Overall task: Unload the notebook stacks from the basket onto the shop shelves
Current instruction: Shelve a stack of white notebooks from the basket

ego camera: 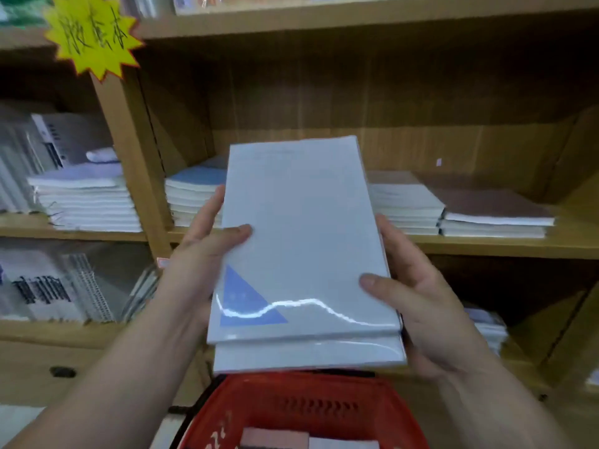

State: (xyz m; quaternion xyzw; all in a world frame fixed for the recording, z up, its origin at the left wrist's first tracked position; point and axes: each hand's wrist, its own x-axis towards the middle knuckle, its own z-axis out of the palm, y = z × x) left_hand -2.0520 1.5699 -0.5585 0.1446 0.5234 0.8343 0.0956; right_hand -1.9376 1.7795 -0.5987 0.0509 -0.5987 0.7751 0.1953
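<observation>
I hold a stack of pale grey notebooks (pixel 301 241) wrapped in glossy plastic, with a blue triangle on the top cover, in front of the wooden shelf (pixel 486 246). My left hand (pixel 207 251) grips its left edge with the thumb on top. My right hand (pixel 418 293) grips the right edge, thumb on the cover. The stack hangs above the red plastic basket (pixel 291 409), where more notebooks (pixel 275 439) lie at the bottom.
On the middle shelf sit notebook piles: a blue-topped one (pixel 194 192) at left, white ones (pixel 405 205) and brown-covered ones (pixel 496 215) at right. The left bay holds another white pile (pixel 87 202). A yellow starburst sign (pixel 90 34) hangs on the upright post.
</observation>
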